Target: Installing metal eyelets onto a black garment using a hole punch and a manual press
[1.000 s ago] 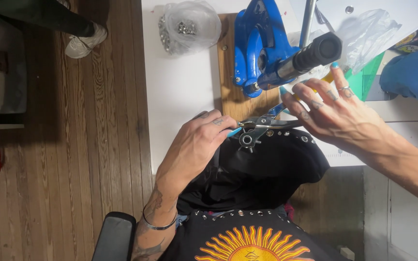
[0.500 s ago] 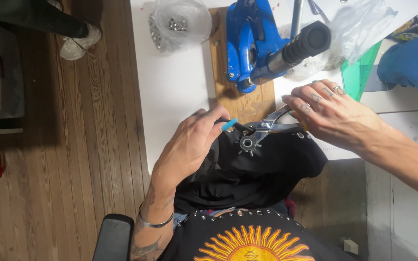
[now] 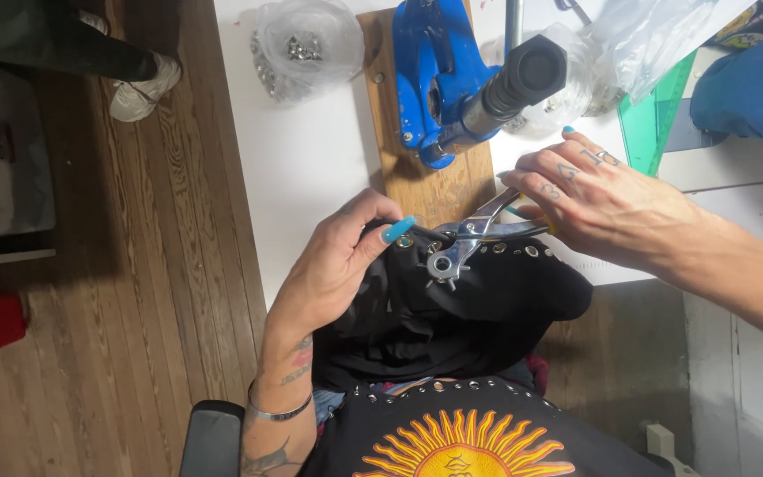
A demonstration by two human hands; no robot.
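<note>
While the black fabric (image 3: 452, 300) lay bunched over the near edge of the white tabletop (image 3: 311, 168), at the lower middle of the frame, its studded border was pinched by the left hand (image 3: 337, 265), whose fingers were curled shut on the cloth just left of the tool. A revolving punch plier (image 3: 465, 240) was seen resting on that border, its wheel of tubes lying on the fabric and its metal handles running right, under the right hand (image 3: 593, 199). The handles were closed on by that hand with the fingers bent over them; how firmly they were squeezed could not be told.

A row of metal eyelets (image 3: 523, 251) was already set along the border to the right of the plier, so part of the edge was judged finished. No eyelets could be seen on the short stretch under and left of the plier's head, and this part was judged as left to be punched and fitted.

At the upper middle of the frame a blue hand press (image 3: 426, 71) stood on a wooden board (image 3: 434, 190), and a clear bag of small metal parts (image 3: 302, 49) lay at its left.
</note>
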